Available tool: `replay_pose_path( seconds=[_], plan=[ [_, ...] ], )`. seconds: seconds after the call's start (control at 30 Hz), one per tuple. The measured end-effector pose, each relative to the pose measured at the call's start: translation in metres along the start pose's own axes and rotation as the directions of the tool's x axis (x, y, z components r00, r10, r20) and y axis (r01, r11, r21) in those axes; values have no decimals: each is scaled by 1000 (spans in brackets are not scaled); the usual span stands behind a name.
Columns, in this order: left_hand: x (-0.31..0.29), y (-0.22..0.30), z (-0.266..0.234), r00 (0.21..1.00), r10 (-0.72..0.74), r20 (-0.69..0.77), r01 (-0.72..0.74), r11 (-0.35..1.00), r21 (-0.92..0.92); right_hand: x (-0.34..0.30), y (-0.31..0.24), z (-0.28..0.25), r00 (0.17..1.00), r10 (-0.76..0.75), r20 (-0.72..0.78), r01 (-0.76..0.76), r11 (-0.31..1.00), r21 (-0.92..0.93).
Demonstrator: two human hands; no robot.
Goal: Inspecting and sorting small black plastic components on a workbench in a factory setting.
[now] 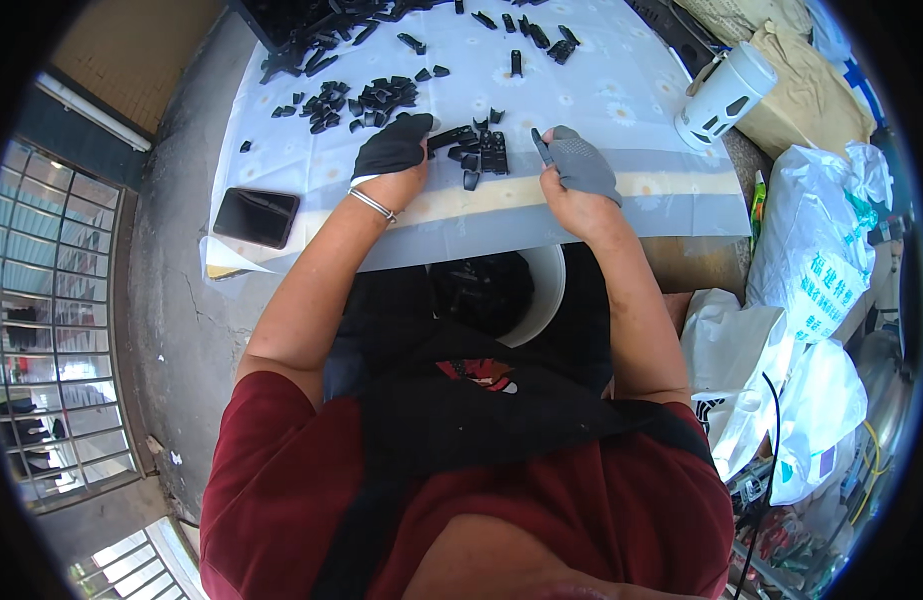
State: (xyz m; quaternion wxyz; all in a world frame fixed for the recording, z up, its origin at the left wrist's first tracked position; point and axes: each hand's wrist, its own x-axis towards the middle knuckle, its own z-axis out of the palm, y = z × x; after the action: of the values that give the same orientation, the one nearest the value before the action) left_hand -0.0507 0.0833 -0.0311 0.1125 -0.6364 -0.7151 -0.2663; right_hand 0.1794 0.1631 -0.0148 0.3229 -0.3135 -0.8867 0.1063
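On the lap, white bowl (554,290) of black parts (482,290), right hand (580,165) fingers pinching black piece (540,145)

We are looking down at the table (622,100), and bare cloth is lying open between the two hands, at twelve o'clock from the near edge, only past a small cluster of black pieces (477,152) sitting just beside the left hand (392,150). The right hand (582,165) is finding free cloth at one and two o'clock, until the white cup (727,95) is blocking the table's corner. At eleven o'clock a scatter of black parts (357,98) is crowding the way, and a heap of black parts (312,30) is filling the far corner. At nine o'clock the dark phone (257,217) is lying on the near corner. White sacks (817,250) are walling the three o'clock side.
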Motion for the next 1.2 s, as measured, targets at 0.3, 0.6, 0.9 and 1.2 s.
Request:
replay_pose_path(
  seconds=[0.3, 0.6, 0.9, 1.2],
  plan=[
    [-11, 50, -28, 990, 10, 141, -9, 1000, -5, -18, -25, -3, 975, 71, 209, -95, 990, 106],
    [-21, 53, -7, 976, -69, 205, 58, 996, 61, -33, -29, 9, 994, -35, 101, 26, 996, 91],
    [-40, 49, -41, 905, -186, 382, 313, 900, -304, -39, -57, -3, 964, -156, 215, 138, 986, 94],
    [-46, 78, -90, 582, 70, 810, 581, 661, -475, -44, -65, -11, 903, -375, 209, 336, 920, 203]
  ],
)
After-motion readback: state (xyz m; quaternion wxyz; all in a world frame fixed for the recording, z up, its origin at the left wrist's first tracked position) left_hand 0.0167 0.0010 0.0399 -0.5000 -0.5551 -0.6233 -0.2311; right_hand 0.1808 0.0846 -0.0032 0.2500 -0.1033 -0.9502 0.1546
